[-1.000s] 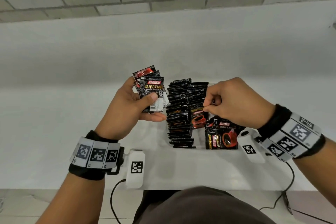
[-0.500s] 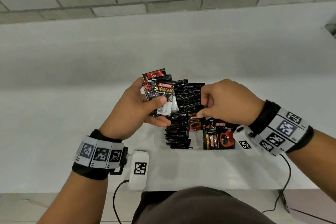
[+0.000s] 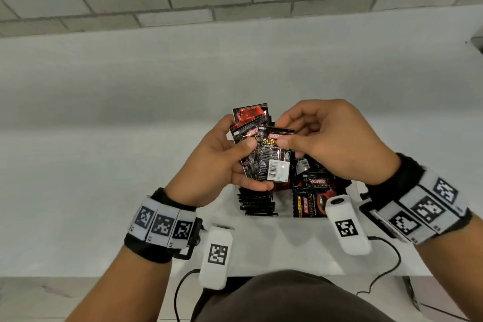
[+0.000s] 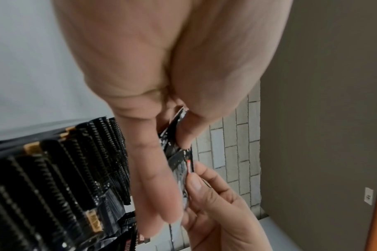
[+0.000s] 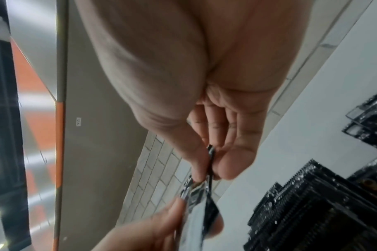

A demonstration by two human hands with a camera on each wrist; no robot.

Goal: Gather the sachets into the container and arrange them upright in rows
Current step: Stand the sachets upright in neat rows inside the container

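Above the container, one sachet is pinched by the right hand — drawn from the left hand's gripped stack — upright insertion likely follows.

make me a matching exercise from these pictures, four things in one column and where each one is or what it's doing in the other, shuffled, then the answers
Column 1
1. left hand
2. right hand
3. row of sachets
4. sachet with the cup picture

Column 2
A. stands on edge in the container, packed tight
B. grips a fanned bunch of sachets
C. faces the camera at the container's near right
D. pinches the front sachet of the bunch near its top

Pairs: 1-B, 2-D, 3-A, 4-C
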